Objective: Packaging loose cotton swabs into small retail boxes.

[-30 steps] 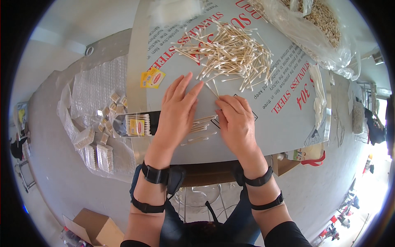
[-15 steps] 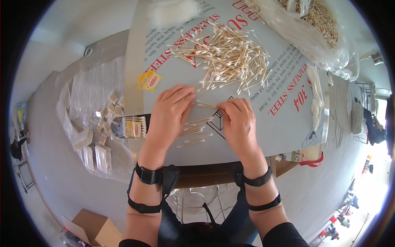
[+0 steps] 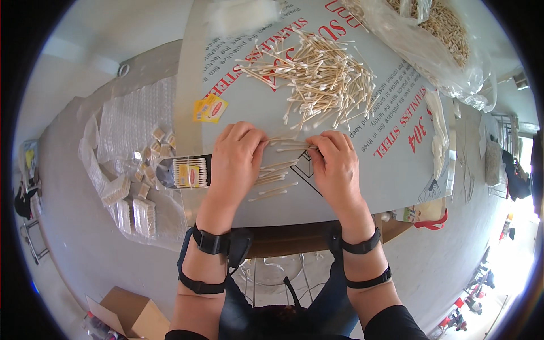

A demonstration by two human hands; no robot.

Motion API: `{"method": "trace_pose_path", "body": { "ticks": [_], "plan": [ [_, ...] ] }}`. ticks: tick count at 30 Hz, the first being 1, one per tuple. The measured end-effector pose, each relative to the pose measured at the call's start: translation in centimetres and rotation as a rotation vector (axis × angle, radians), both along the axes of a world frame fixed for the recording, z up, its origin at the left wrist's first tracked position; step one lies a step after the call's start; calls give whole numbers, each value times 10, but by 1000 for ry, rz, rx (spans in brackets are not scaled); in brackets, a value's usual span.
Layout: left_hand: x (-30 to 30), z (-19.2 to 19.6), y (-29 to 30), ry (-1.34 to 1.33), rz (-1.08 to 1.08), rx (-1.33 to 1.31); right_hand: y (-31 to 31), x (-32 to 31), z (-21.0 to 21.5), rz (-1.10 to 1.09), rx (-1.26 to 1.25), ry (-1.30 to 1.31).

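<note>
A few cotton swabs [image 3: 290, 148] lie lengthwise between my two hands, just above the table surface. My left hand [image 3: 238, 152] has its thumb and fingertips pinched on their left ends. At the right ends, my right hand [image 3: 335, 161] is closed, thumb against forefinger. Just below, several more swabs [image 3: 275, 177] rest in a loose row, some partly hidden by my left hand. Beyond my fingers spreads a big tangled pile of swabs [image 3: 328, 76] with white tips and pale sticks.
Yellow cards [image 3: 209, 107] lie left of the pile. A packet of swabs [image 3: 190, 171] sits at the table's left edge, near bundles [image 3: 143, 216] on bubble wrap [image 3: 127, 127]. A clear bag of swabs [image 3: 442, 34] stands far right; white strips [image 3: 435, 133] lie below it.
My left fingers have drawn in from reaching toward the pile to the swabs' left ends. My right hand has moved slightly right, still holding the swabs.
</note>
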State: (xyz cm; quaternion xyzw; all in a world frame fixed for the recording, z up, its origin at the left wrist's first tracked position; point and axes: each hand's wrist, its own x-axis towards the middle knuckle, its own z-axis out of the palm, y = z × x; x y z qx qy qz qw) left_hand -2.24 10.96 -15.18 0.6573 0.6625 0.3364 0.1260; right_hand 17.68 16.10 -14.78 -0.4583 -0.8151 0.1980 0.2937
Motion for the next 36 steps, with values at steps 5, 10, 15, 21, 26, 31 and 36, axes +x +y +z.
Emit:
{"method": "trace_pose_path", "body": {
  "ticks": [5, 10, 15, 21, 26, 31, 36],
  "plan": [
    [-4, 7, -2, -50, -16, -67, 1, 4, -1, 82, -55, 9],
    [-5, -1, -4, -166, 65, -88, -5, -2, 0, 137, -87, 46],
    [-1, 3, -2, -49, 30, -10, -7, -4, -4, 29, -181, 205],
    [-4, 10, -4, -61, -55, -80, -1, 3, -3, -13, -106, 55],
    [-5, 17, -8, -69, -113, -212, -8, -11, 6, 94, 108, -179],
    [-5, 19, -7, -104, -97, -217, -2, -5, 0, 77, 86, -72],
    [-4, 17, -8, -96, -122, -240, 2, 2, -9, 23, 84, 33]
  ]
}}
